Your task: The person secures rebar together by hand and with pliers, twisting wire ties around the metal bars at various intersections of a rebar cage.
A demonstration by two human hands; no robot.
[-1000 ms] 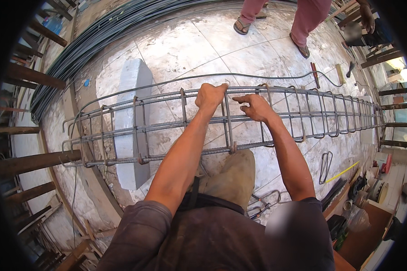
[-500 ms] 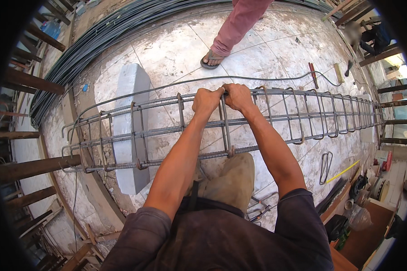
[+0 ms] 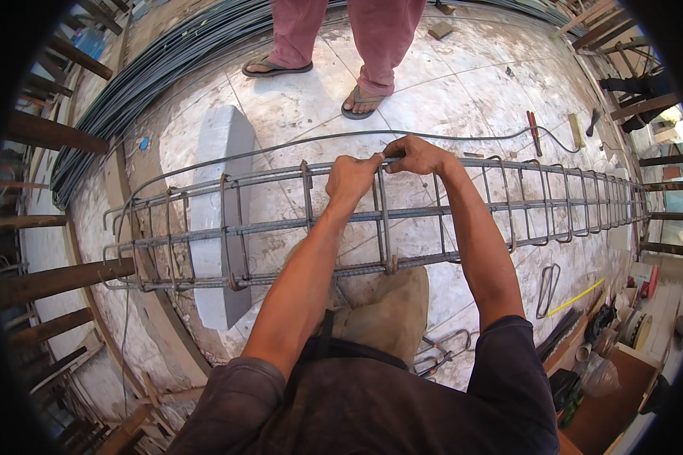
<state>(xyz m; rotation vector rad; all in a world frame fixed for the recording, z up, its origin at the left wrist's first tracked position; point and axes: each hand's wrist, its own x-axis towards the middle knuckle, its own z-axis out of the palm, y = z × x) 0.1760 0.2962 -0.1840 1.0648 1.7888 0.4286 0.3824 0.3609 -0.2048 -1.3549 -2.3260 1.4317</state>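
A long rebar cage [image 3: 277, 222] of ribbed bars and square stirrups lies across the view before me. My left hand [image 3: 353, 180] is closed, its thumb and fingers pinched at the cage's far upper bar, where a stirrup [image 3: 385, 227] crosses it. Against its fingertips, from the right, my right hand [image 3: 419, 156] pinches at the same joint with bent fingers. Whatever sits between the fingertips is too small to make out. Under the cage's left part stands a pale grey block [image 3: 218, 303].
Beyond the cage stands a person in reddish trousers [image 3: 383, 38] and flip-flops. A bundle of long rods [image 3: 140, 95] curves along the far left. Red-handled pliers [image 3: 534, 133] lie beyond the cage. Loose stirrups [image 3: 548, 290], a yellow strip [image 3: 577, 297] and a wooden box [image 3: 611, 398] are at right.
My right hand has lifted slightly and turned, its knuckles now farther right, while the left stays at the joint. The other person has shifted; both feet now show.
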